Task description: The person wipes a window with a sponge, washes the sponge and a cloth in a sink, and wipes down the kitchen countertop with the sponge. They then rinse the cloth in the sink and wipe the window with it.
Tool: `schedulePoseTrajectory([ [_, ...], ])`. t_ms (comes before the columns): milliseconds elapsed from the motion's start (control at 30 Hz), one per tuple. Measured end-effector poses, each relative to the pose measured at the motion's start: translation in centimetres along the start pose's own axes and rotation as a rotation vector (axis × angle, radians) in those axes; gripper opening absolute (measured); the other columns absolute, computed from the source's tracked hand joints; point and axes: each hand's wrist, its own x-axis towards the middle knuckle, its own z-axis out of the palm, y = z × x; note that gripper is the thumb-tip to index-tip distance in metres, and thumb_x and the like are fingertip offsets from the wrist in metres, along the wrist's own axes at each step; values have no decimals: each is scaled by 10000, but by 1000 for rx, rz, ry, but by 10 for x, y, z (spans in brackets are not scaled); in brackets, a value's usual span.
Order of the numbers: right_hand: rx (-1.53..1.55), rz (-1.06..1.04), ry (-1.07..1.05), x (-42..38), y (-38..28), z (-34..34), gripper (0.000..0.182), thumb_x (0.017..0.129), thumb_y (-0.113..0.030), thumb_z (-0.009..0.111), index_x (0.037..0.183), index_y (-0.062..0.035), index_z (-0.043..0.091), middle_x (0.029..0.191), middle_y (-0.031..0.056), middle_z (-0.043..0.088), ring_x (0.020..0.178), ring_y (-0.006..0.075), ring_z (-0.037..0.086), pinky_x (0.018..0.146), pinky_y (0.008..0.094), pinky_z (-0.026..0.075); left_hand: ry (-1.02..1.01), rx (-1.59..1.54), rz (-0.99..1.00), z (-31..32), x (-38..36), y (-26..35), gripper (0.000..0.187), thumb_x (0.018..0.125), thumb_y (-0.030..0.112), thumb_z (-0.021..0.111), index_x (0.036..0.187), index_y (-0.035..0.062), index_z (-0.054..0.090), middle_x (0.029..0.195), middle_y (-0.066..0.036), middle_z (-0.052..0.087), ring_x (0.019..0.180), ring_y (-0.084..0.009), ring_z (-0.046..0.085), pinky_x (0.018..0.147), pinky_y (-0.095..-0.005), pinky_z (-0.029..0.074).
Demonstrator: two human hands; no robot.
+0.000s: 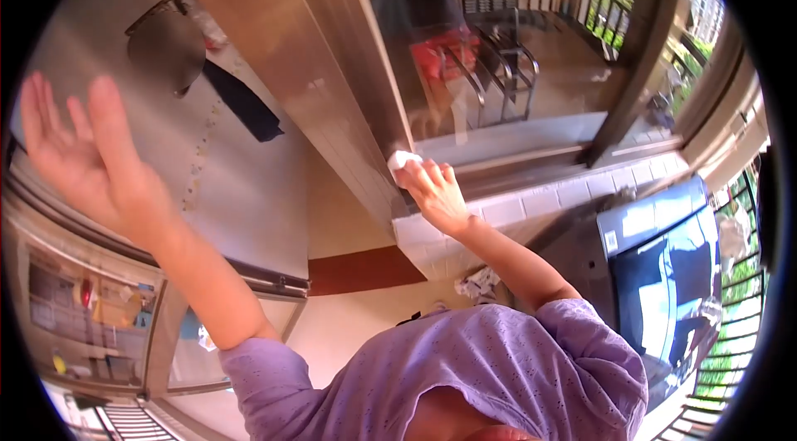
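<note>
Right hand [438,197] clamps a white wad [403,160], seemingly to keep it against the window frame [363,68]; left hand [85,157] spreads empty!

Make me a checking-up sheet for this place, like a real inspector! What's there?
Surface: brown metal window frame around a see-through glass pane, above a white tiled ledge.
Job's things: small white crumpled wad, at the frame near the pane's lower corner.
Clutter: crumpled white patterned cloth below the ledge.
Grippers: bare right hand holds the wad; bare left hand is raised, open and empty.
Cables: nothing seen.
Surroundings: bulky dark appliance with a glossy top to the right; black metal railing and green leaves beyond.
</note>
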Motion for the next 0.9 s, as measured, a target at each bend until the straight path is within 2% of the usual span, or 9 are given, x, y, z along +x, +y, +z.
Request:
schedulePoseTrajectory([
  [67,53,37,-235,-38,-3,8,466,706,-81,567,1171,-89,534,1129,89,424,1042,276,416,845,405,357,-41,69,-66,-11,-22,11,589,824,107,649,1306,-37,343,1374,-162,360,1292,-274,323,1079,-439,215],
  [133,98,130,-243,-64,-7,7,491,677,-73,585,1166,-76,541,1149,93,432,1047,284,421,862,408,348,-118,173,-140,-31,-44,18,596,831,93,627,1327,-33,321,1393,-167,337,1303,-285,312,1084,-451,211],
  [267,423,298,-95,-63,-11,-40,417,749,-111,605,1162,-72,557,1109,130,500,986,289,494,842,407,401,-184,313,-376,-84,-91,37,604,841,80,594,1359,-18,300,1429,-160,297,1309,-284,311,1082,-440,232],
  [400,1219,611,-220,-67,-6,-66,390,865,-211,587,1225,-69,544,1177,114,513,1090,254,498,892,341,413,-254,410,-746,-144,-173,61,597,848,102,597,1364,6,313,1417,-150,321,1295,-266,334,1073,-413,255],
  [500,1799,1011,-241,-87,-6,-71,390,899,-235,532,1239,-44,525,1164,78,557,1087,191,504,913,299,389,-294,465,-1093,-188,-243,84,581,846,121,615,1360,71,349,1368,-126,374,1252,-240,385,1013,-393,318],
  [600,2288,1189,-93,-106,-13,-82,462,923,-294,447,1266,15,453,1149,105,579,1043,215,554,856,318,430,-493,533,-1159,-199,-267,98,571,842,104,611,1351,72,355,1358,-122,379,1223,-253,413,1005,-402,322],
  [667,2509,1210,-34,-114,-14,-91,482,928,-311,413,1280,18,429,1172,130,569,1026,246,575,835,333,448,-607,550,-1070,-188,-256,104,561,846,95,604,1352,78,362,1357,-128,363,1228,-258,411,1010,-405,324],
  [700,2567,1195,-8,-115,-16,-90,491,925,-320,395,1284,15,416,1194,154,556,1006,299,588,800,353,468,-662,556,-1023,-183,-250,104,557,849,90,601,1353,81,365,1357,-130,355,1230,-260,409,1012,-407,324],
  [900,2609,1050,12,-105,-29,-78,528,891,-350,428,1300,-16,421,1230,160,539,1039,350,560,814,413,461,-708,455,-991,-182,-254,78,548,829,67,609,1332,80,391,1362,-116,372,1210,-268,431,1024,-402,326],
])
